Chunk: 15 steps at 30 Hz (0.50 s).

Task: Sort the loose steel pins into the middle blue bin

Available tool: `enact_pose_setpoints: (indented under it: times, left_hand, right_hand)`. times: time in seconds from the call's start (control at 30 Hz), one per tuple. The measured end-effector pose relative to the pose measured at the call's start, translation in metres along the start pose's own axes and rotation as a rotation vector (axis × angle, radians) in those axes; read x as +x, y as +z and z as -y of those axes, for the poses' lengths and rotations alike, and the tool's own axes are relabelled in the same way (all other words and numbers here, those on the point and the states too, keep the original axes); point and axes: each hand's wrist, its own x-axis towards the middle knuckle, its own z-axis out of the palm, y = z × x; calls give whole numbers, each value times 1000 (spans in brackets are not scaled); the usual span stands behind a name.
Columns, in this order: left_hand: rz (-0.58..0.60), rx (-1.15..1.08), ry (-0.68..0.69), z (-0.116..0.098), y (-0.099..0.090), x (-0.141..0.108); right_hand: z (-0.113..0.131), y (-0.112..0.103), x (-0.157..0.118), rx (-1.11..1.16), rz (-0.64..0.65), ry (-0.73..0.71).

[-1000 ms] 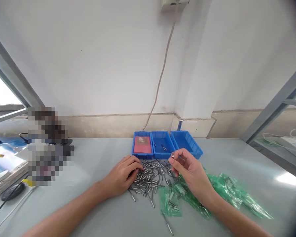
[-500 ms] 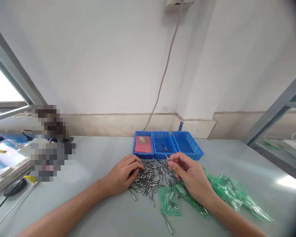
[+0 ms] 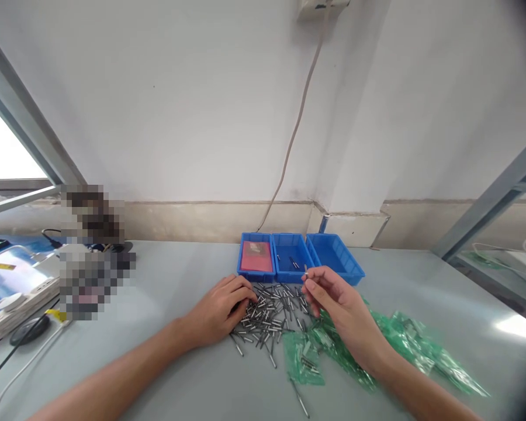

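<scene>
A pile of small metal rods [image 3: 267, 318], shiny at one end and darker at the other, lies on the grey table. My left hand [image 3: 225, 307] rests at the pile's left edge, fingers bent, thumb apart from them and tips touching the rods. Just right of the pile, my right hand [image 3: 337, 298] is raised, thumb and fingertips pinching one metal rod [image 3: 305, 271] held nearly upright. In front of this hand stands the blue middle bin [image 3: 291, 238], with a few rods inside. A small green plastic bag [image 3: 303, 356] with rods in it lies by my right wrist.
A blue bin [image 3: 255, 276] at left holds a red-pink sheet; another blue bin [image 3: 337, 257] stands at right. More green plastic bags [image 3: 416, 339] spread under and beyond my right forearm. A single rod [image 3: 301, 400] lies near the front. A mouse [image 3: 30, 331] and cables are at left.
My right hand has moved slightly right and up with the rod, which now points more upright. My left hand stays at the pile's edge.
</scene>
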Motion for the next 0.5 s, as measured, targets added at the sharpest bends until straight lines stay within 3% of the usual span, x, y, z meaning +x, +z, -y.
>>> enact_pose_setpoints:
  times: [0.17, 0.37, 0.5]
  left_hand:
    - [5, 4, 0, 1, 0, 0]
    - [2, 5, -3, 2, 1, -1]
    - [11, 8, -7, 3, 2, -1]
  right_hand:
    - [-2, 0, 1, -108, -62, -34]
    - [-2, -1, 2, -159, -32, -90]
    - [-2, -1, 1, -123, -3, -51]
